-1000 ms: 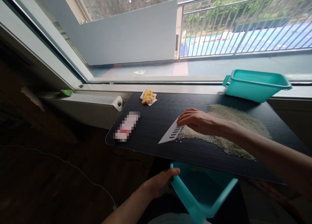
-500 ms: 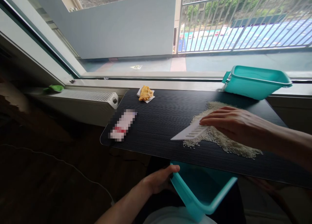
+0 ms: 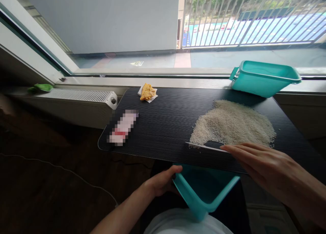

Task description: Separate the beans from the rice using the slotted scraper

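Observation:
My right hand (image 3: 262,162) grips a thin white card (image 3: 207,147), seen nearly edge-on, along the near side of a spread pile of rice (image 3: 236,122). The rice lies on a dark wood-grain table (image 3: 168,125), and the card's far end touches some grains. Below the table's front edge, my left hand (image 3: 163,181) holds a turquoise bin (image 3: 193,196) by its left rim, thumb on top. The bin's opening faces up under the edge, and its inside is dark. My left fingers are hidden beneath the rim.
A second turquoise bin (image 3: 262,81) stands at the table's back right by the window. A folded yellow cloth (image 3: 147,92) on white paper lies at the back left, with a blurred pinkish item (image 3: 123,128) nearer the left end. A radiator (image 3: 84,100) runs left of the table.
My right hand has moved nearer and lower with the card, uncovering the rice. The card has turned from slanted to almost edge-on. My left hand still holds the bin.

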`<state>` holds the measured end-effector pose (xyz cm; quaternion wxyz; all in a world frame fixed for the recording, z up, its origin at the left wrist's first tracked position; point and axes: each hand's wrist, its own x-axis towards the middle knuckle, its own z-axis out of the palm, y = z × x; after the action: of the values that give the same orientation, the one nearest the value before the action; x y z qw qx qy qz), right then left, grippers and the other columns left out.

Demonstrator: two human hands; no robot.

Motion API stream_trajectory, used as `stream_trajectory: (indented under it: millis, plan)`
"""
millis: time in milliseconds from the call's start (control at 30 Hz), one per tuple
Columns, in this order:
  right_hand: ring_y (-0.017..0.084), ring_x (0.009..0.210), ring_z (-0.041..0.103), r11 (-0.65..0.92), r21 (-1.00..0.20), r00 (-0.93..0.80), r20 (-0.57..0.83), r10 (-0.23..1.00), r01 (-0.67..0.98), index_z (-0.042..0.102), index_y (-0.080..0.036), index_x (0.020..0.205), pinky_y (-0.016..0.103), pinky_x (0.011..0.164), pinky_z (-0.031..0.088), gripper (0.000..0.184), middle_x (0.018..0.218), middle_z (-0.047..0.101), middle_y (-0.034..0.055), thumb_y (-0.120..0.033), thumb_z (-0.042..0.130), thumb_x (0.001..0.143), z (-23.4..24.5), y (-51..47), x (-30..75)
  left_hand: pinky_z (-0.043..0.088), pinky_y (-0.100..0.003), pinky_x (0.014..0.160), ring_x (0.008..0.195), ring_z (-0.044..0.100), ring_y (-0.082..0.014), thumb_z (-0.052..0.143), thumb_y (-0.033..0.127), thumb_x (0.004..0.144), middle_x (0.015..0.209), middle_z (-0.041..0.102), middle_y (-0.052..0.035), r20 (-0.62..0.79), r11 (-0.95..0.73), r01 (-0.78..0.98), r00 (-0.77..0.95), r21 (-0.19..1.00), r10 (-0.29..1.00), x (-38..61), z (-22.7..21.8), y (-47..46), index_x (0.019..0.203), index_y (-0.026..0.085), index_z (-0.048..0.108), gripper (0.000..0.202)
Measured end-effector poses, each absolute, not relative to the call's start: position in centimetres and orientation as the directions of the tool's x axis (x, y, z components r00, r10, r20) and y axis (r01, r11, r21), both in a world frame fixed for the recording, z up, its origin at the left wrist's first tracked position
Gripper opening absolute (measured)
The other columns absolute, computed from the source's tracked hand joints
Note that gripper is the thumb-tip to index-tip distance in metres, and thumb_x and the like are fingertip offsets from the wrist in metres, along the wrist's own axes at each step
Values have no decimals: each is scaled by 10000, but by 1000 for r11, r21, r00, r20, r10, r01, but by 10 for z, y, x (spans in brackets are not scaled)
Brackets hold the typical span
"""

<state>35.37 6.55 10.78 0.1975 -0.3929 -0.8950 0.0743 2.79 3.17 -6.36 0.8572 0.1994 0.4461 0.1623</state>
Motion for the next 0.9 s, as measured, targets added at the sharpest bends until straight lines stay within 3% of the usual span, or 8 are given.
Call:
stream_trajectory:
  millis: [133,233,400,500,600,700,900]
  plan:
    - [319,939,895,676,-327,-618,275,737,660,283,-631,1781,463,713,780,797,1192,909,-29,-291,483,1088,106,56,351,631,-516,1070,1269,744,-402,952,742,677,1192,837,-129,-700,866,-108,543,489,463,25,-65,31,1225,163,781,815]
    - [317,876,894,670,-360,-613,274,741,649,202,-686,1770,434,637,781,868,1141,915,-42,-256,473,1066,109,44,346,629,-512,1065,1257,749,-402,944,744,684,1177,839,-132,-702,867,-111,542,485,462,25,-64,31,1217,158,781,809]
    - [345,780,880,666,-392,-606,283,744,635,254,-732,1736,425,519,753,827,1031,915,-46,-290,457,1068,118,40,336,625,-515,1062,1278,740,-418,935,743,688,1215,840,-150,-704,869,-96,546,486,455,26,-58,32,1239,157,784,818]
    - [352,829,887,664,-305,-571,345,745,682,266,-675,1767,441,567,758,798,1048,912,4,-296,465,1093,116,52,337,629,-523,1060,1315,722,-429,939,730,684,1287,827,-156,-701,863,-98,542,495,464,27,-54,33,1282,164,777,839]
    - [335,831,882,663,-255,-566,361,741,704,483,-562,1710,428,613,744,676,1036,900,38,-264,484,1103,109,63,342,632,-548,1061,1306,720,-436,926,745,689,1251,827,-163,-700,859,-94,539,503,469,27,-53,31,1269,155,770,842]
    - [296,862,879,657,-264,-576,325,750,706,674,-474,1546,405,664,743,521,1064,897,17,-270,466,1114,105,62,348,644,-536,1031,1275,730,-433,934,774,646,1193,830,-160,-705,858,-92,529,506,473,27,-55,30,1240,143,771,881]
    - [260,1059,874,689,-278,-661,202,723,669,739,-283,1493,328,855,726,544,1261,896,67,-97,448,1073,111,26,350,654,-458,964,1266,737,-416,966,779,581,1200,837,-149,-708,861,-96,528,499,469,25,-58,30,1238,151,784,927]
